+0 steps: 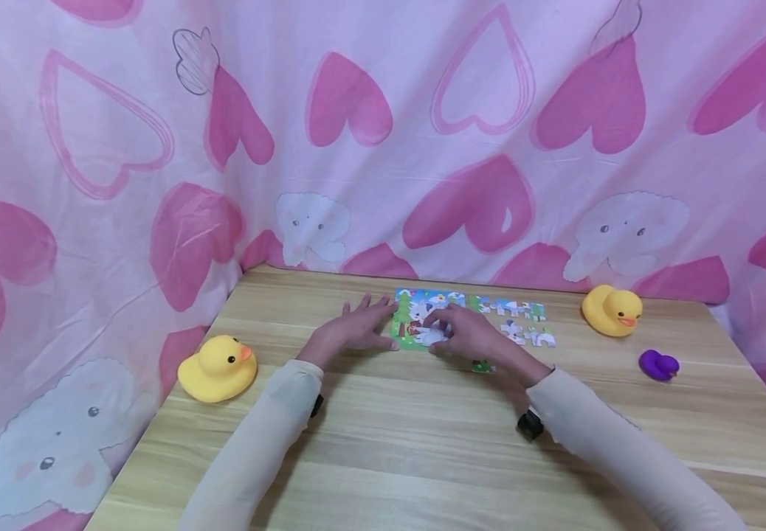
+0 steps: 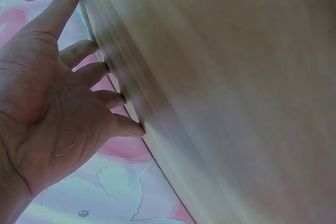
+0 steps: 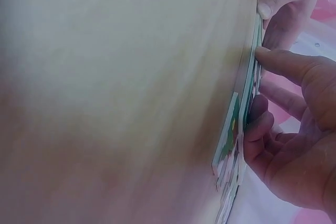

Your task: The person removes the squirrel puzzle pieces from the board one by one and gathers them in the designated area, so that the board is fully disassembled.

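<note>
A partly assembled jigsaw puzzle with a cartoon animal picture lies flat toward the back of the wooden table. My left hand rests at its left edge, fingers spread, with the thumb near the lower corner. Over the puzzle's right part is my right hand, touching the surface with thumb and fingertips. In the right wrist view, that hand has its thumb apart from the index finger and its other fingers bent. Loose puzzle pieces lie just right of it, and one green piece is partly hidden below it.
A yellow rubber duck sits at the table's left edge. Another yellow duck stands at the back right, with a small purple duck in front of it. A pink heart-patterned curtain hangs behind the table.
</note>
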`<state>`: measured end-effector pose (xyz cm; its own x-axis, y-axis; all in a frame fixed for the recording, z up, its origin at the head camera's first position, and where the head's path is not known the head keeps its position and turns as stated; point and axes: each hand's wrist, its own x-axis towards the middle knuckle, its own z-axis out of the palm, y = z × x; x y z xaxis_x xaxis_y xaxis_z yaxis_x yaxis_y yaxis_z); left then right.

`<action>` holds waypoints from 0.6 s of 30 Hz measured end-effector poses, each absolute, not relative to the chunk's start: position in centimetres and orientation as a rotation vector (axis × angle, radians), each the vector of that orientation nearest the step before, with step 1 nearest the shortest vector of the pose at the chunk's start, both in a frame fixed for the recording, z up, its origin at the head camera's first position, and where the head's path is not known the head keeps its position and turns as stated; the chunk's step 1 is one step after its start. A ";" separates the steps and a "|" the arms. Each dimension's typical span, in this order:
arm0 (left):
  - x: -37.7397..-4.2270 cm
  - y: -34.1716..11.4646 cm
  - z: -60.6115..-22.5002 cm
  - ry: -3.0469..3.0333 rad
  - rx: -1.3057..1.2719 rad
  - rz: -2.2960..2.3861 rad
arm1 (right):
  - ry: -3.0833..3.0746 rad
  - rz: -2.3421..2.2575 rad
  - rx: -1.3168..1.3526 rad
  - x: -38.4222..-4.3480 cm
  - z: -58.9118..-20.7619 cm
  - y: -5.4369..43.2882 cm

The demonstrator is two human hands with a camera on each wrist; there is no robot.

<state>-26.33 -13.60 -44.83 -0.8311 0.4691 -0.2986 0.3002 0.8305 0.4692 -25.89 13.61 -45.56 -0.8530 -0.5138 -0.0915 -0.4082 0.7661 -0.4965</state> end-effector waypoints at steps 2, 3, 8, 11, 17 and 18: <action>-26.3 -13.6 -44.7 2.606 0.570 0.569 | 2.749 -0.682 -0.725 -25.9 -45.5 13.7; -26.3 -13.6 -44.7 2.606 0.569 0.570 | 2.751 -0.678 -0.723 -25.8 -45.5 13.8; -26.3 -13.6 -44.6 2.607 0.571 0.581 | 2.750 -0.701 -0.726 -25.8 -45.4 14.2; -26.3 -13.5 -44.7 2.609 0.578 0.578 | 2.743 -0.745 -0.734 -25.5 -45.2 14.6; -26.2 -13.5 -44.9 2.613 0.578 0.576 | 2.791 -0.776 -0.720 -24.0 -44.3 17.0; -26.2 -13.5 -44.9 2.614 0.580 0.575 | 2.801 -0.783 -0.713 -23.7 -44.2 17.7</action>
<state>-26.24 -13.53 -44.94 -0.8339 0.4702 -0.2891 0.3055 0.8293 0.4678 -23.70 17.70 -44.18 -0.8765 -0.4812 -0.0136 -0.4044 0.7514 -0.5214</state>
